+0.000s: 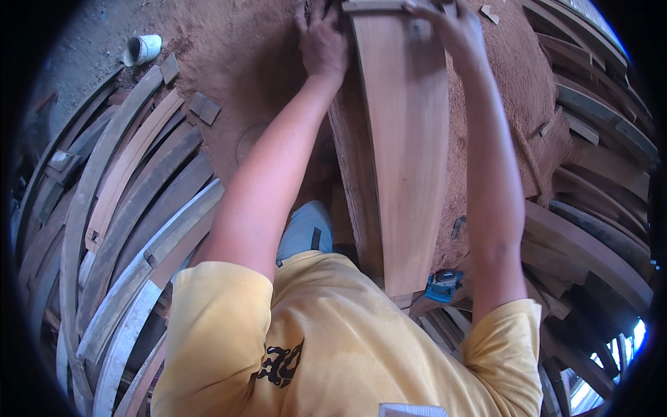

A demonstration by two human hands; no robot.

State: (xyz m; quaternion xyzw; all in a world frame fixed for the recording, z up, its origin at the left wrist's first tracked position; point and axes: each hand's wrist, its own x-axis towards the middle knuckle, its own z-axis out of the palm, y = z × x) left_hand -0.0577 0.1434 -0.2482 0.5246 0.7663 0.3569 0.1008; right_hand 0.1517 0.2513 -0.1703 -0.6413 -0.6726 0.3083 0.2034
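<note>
A long, pale reddish wooden board (406,153) runs away from my body, narrowing toward me. A short wooden strip (375,6) lies across its far end, partly cut off by the upper picture edge. My right hand (453,28) grips the right part of this strip, one finger stretched along it. Beside the strip's left end is my left hand (325,43), its fingers apart and pointing away from me, with nothing seen in them. The fingertips reach the picture's edge, so whether they touch wood is unclear. A darker, rough timber (360,201) runs along the board's left side.
Curved timber pieces (114,174) are stacked at left, and more lumber (590,118) lies at right. A blue power tool (442,285) sits near the board's near end. Sawdust (504,90) is heaped to the right. A white bucket (143,50) lies tipped at far left.
</note>
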